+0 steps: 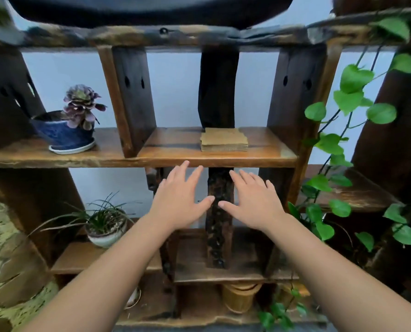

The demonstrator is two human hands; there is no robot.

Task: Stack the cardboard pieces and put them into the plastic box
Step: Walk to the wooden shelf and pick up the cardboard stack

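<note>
A stack of brown cardboard pieces (224, 139) lies on the middle wooden shelf (171, 159), in front of a dark upright post. Its edges are slightly uneven. My left hand (179, 200) and my right hand (252, 202) are both raised below and in front of that shelf's edge, palms down, fingers spread, thumbs nearly touching. Neither hand holds anything, and both are apart from the cardboard. No plastic box shows in this view.
A succulent in a blue shoe-shaped pot (68, 135) stands at the shelf's left. A grassy plant in a white pot (105, 230) sits on the lower shelf. Green vine leaves (348, 99) hang down the right side. A round wooden container (240, 299) is near the bottom.
</note>
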